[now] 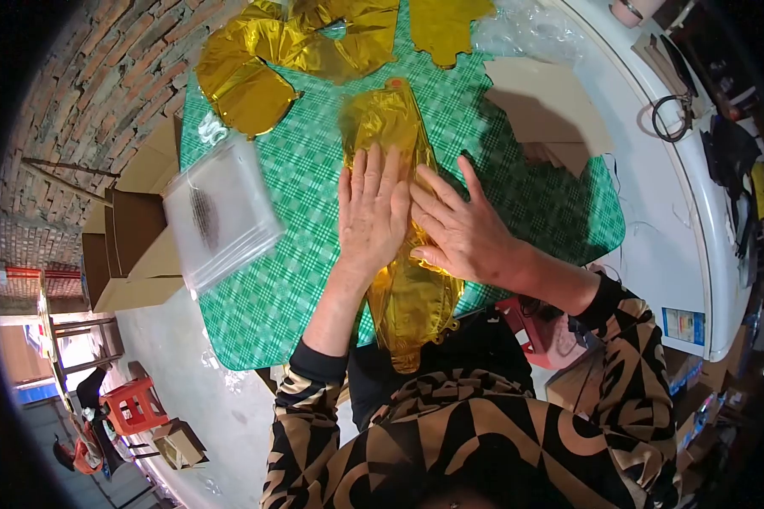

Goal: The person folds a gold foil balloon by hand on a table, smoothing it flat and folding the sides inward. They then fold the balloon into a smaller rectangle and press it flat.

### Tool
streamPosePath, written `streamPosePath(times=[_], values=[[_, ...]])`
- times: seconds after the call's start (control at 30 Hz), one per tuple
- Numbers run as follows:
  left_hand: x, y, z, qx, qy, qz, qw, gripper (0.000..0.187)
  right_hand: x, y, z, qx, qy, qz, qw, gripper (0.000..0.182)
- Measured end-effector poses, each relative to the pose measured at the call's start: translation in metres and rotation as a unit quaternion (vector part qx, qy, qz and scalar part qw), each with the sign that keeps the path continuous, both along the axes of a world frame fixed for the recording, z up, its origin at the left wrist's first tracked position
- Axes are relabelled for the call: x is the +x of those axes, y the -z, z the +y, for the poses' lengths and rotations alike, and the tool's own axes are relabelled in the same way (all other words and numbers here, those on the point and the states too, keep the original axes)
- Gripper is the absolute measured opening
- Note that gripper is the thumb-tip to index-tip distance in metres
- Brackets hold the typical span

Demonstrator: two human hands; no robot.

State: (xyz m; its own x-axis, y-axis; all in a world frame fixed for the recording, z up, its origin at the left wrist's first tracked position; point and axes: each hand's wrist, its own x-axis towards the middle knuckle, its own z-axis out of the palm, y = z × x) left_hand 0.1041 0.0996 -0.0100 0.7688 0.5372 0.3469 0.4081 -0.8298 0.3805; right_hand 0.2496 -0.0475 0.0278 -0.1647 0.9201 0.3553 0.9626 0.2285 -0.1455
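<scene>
A shiny gold foil balloon [416, 310], flat and creased, lies lengthwise on the green checked tablecloth [306, 153], its near end hanging past the table edge toward my body. Flat on its upper part rests my left hand [369, 212], fingers stretched out and close together. My right hand [471, 233] touches the balloon's right side with its fingers spread; the thumb lies over the foil near the middle. Part of the balloon is hidden under both hands. Neither hand visibly grips anything.
More gold foil balloons [259, 93] lie at the far side. Clear plastic bags [221, 225] are stacked on the left, by an open cardboard box [140, 229]. Cardboard sheets [547, 102] and crumpled clear plastic [530, 34] sit far right, beside a white appliance [654, 212].
</scene>
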Motion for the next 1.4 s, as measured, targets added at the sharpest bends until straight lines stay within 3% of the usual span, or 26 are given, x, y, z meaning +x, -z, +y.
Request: streamPosePath(times=[0.4, 0.8, 1.2, 1.4], values=[[0.0, -0.002, -0.003, 0.0, 0.004, -0.012, 1.0, 0.056, -0.013, 0.023, 0.005, 0.013, 0.006, 0.044, 0.999, 0.052], [0.003, -0.001, -0.002, 0.018, -0.011, 0.056, 0.998, 0.055, -0.011, 0.028, 0.003, 0.015, 0.002, 0.059, 0.998, 0.05], [0.005, 0.001, -0.001, 0.024, -0.015, 0.043, 0.999, 0.055, -0.014, 0.023, -0.006, -0.012, 0.012, 0.066, 0.998, 0.058], [0.004, -0.004, -0.002, 0.01, -0.012, 0.052, 0.999, 0.056, -0.017, 0.022, -0.015, -0.023, 0.017, 0.033, 0.999, 0.075]])
